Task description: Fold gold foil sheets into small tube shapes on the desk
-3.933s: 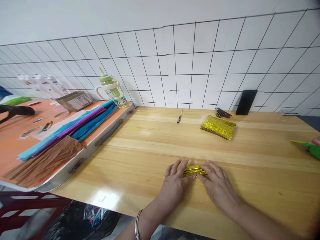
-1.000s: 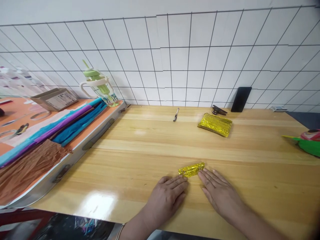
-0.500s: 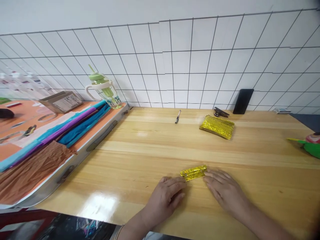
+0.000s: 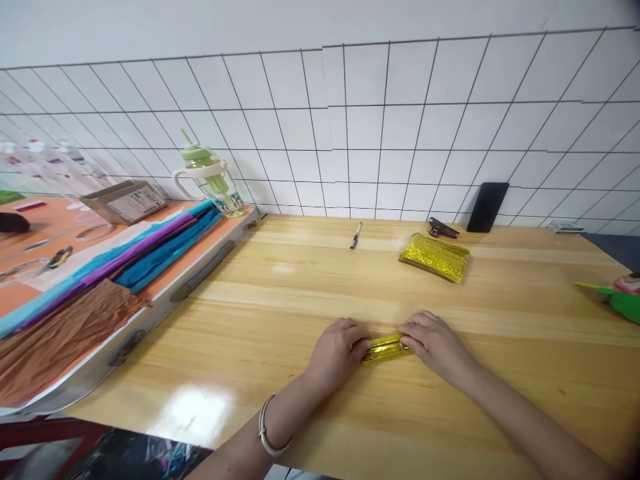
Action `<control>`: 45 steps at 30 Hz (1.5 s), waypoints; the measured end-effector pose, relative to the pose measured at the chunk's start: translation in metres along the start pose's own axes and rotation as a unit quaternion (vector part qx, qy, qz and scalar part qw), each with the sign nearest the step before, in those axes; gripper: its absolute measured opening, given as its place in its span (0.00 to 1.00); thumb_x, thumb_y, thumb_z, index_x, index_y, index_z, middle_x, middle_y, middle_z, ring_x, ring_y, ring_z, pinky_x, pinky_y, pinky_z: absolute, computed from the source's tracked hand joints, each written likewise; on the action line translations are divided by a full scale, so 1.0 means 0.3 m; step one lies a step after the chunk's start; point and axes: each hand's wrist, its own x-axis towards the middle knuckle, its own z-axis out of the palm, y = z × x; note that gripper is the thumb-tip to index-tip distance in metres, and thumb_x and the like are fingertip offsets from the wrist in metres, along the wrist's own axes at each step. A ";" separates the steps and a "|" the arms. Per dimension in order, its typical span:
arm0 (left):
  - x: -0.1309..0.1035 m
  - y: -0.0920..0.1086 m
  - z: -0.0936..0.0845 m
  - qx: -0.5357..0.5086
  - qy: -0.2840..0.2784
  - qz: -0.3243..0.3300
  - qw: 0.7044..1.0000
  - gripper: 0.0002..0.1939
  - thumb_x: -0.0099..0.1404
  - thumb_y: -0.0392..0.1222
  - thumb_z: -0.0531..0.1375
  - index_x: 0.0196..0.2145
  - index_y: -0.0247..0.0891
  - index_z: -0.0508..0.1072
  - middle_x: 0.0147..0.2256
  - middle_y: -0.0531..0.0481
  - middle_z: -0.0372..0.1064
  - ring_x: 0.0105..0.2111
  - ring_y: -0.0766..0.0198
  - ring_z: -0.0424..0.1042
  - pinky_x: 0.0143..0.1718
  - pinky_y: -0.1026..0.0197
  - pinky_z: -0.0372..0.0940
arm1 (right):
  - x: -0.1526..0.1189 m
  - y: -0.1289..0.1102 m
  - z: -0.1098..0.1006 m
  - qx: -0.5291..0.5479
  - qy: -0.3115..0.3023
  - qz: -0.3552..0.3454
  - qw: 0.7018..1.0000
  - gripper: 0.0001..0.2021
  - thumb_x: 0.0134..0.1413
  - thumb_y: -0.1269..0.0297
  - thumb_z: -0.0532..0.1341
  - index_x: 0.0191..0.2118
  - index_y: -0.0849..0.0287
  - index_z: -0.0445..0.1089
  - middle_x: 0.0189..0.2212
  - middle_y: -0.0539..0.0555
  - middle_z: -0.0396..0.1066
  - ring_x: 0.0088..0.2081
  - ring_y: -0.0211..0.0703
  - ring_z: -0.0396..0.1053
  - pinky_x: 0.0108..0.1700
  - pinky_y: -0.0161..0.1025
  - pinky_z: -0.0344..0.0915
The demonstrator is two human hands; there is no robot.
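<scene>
A narrow folded strip of shiny gold foil [image 4: 386, 348] lies on the wooden table near its front. My left hand [image 4: 341, 351] grips the strip's left end, fingers curled and thumb on the foil. At the right end, my right hand [image 4: 431, 342] pinches it between thumb and fingers. Farther back lies a stack of gold foil sheets [image 4: 435, 257], with a black binder clip [image 4: 443, 229] just behind it.
A pen [image 4: 357, 235] lies at the table's back, and a black phone [image 4: 487, 207] leans on the tiled wall. At left are crepe paper rolls [image 4: 115, 257], a cardboard box [image 4: 124, 202] and a green-lidded bottle [image 4: 213, 180]. A green object [image 4: 625, 306] sits far right.
Both hands have moved up and over the strip's ends, their fingers now closed on it. The folded strip looks narrower. A bracelet on my left wrist has come into fuller view.
</scene>
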 end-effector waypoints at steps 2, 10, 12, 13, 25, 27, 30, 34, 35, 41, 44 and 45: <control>0.001 -0.003 0.016 0.009 -0.001 0.000 1.000 0.06 0.64 0.38 0.58 0.35 0.42 0.76 0.32 0.49 0.69 0.36 0.60 0.68 0.40 0.61 0.62 | 0.002 0.007 0.017 0.013 0.000 0.000 1.000 0.09 0.59 0.66 0.57 0.43 0.55 0.71 0.34 0.55 0.70 0.39 0.46 0.64 0.42 0.42 0.63; -0.003 -0.015 0.035 0.036 -0.008 0.014 0.999 0.06 0.63 0.35 0.59 0.34 0.41 0.75 0.31 0.49 0.68 0.35 0.61 0.66 0.38 0.61 0.61 | 0.012 0.012 0.040 0.031 0.011 -0.006 0.999 0.08 0.59 0.68 0.55 0.39 0.55 0.72 0.32 0.54 0.68 0.37 0.44 0.63 0.39 0.41 0.62; -0.003 -0.019 0.035 0.040 -0.011 0.020 0.999 0.05 0.62 0.35 0.59 0.32 0.40 0.75 0.31 0.49 0.68 0.35 0.61 0.66 0.37 0.61 0.60 | 0.014 0.010 0.033 0.035 0.005 -0.012 0.999 0.08 0.60 0.68 0.55 0.37 0.56 0.72 0.31 0.54 0.68 0.37 0.44 0.63 0.39 0.41 0.61; -0.003 -0.022 0.035 0.041 -0.013 0.022 0.999 0.05 0.62 0.34 0.59 0.32 0.40 0.75 0.31 0.49 0.67 0.35 0.61 0.66 0.37 0.61 0.60 | 0.014 0.009 0.030 0.038 0.003 -0.015 0.999 0.09 0.60 0.68 0.54 0.36 0.56 0.72 0.31 0.54 0.68 0.36 0.44 0.63 0.38 0.40 0.61; 0.008 -0.021 0.010 0.011 -0.056 0.040 0.998 0.09 0.60 0.28 0.57 0.26 0.39 0.72 0.27 0.52 0.64 0.30 0.67 0.64 0.29 0.67 0.56 | 0.020 0.040 0.039 0.172 -0.007 0.005 0.985 0.08 0.57 0.67 0.57 0.31 0.55 0.73 0.28 0.52 0.68 0.34 0.41 0.66 0.36 0.38 0.62; 0.010 -0.025 0.002 0.001 -0.069 0.050 0.996 0.08 0.61 0.29 0.58 0.27 0.39 0.73 0.28 0.52 0.65 0.30 0.67 0.65 0.30 0.68 0.57 | 0.019 0.043 0.036 0.180 -0.012 0.007 0.984 0.07 0.56 0.68 0.58 0.30 0.55 0.73 0.27 0.51 0.69 0.34 0.41 0.67 0.36 0.37 0.63; 0.012 -0.027 -0.019 -0.017 -0.094 0.074 0.993 0.08 0.63 0.31 0.57 0.30 0.39 0.74 0.29 0.52 0.66 0.32 0.66 0.66 0.33 0.67 0.59 | 0.014 0.045 0.029 0.186 -0.019 0.006 0.982 0.06 0.55 0.69 0.59 0.30 0.55 0.73 0.27 0.51 0.69 0.34 0.40 0.67 0.36 0.36 0.63; 0.009 -0.013 -0.053 -0.042 -0.117 0.102 0.987 0.10 0.64 0.30 0.54 0.33 0.38 0.74 0.29 0.50 0.66 0.33 0.65 0.66 0.35 0.66 0.59 | 0.006 0.045 0.028 0.186 -0.021 0.001 0.982 0.07 0.54 0.71 0.58 0.31 0.55 0.73 0.29 0.51 0.69 0.35 0.40 0.67 0.36 0.37 0.64; 0.008 -0.009 -0.060 -0.044 -0.120 0.104 0.986 0.10 0.64 0.30 0.54 0.35 0.38 0.74 0.30 0.50 0.66 0.33 0.64 0.66 0.35 0.66 0.59 | 0.005 0.045 0.028 0.185 -0.020 0.000 0.983 0.07 0.54 0.72 0.58 0.32 0.55 0.73 0.29 0.52 0.69 0.35 0.40 0.67 0.36 0.37 0.64; -0.002 -0.012 -0.072 -0.049 -0.135 0.112 0.983 0.12 0.66 0.31 0.53 0.39 0.39 0.75 0.31 0.48 0.66 0.33 0.64 0.66 0.35 0.65 0.60 | -0.008 0.043 0.023 0.164 -0.020 -0.017 0.986 0.08 0.55 0.73 0.57 0.35 0.55 0.73 0.32 0.52 0.69 0.37 0.41 0.67 0.39 0.38 0.65; -0.005 -0.017 -0.070 -0.038 -0.135 0.114 0.983 0.11 0.67 0.34 0.53 0.39 0.39 0.75 0.32 0.48 0.67 0.33 0.64 0.66 0.34 0.65 0.60 | -0.019 0.037 0.012 0.097 -0.031 -0.039 0.994 0.11 0.59 0.72 0.54 0.41 0.55 0.72 0.36 0.55 0.69 0.39 0.42 0.66 0.41 0.39 0.66; -0.005 -0.016 -0.069 -0.031 -0.135 0.116 0.984 0.11 0.67 0.34 0.53 0.40 0.39 0.75 0.32 0.48 0.67 0.33 0.64 0.66 0.34 0.65 0.60 | -0.022 0.034 0.008 0.064 -0.032 -0.047 0.996 0.12 0.60 0.72 0.53 0.43 0.56 0.71 0.37 0.56 0.69 0.40 0.43 0.66 0.42 0.40 0.66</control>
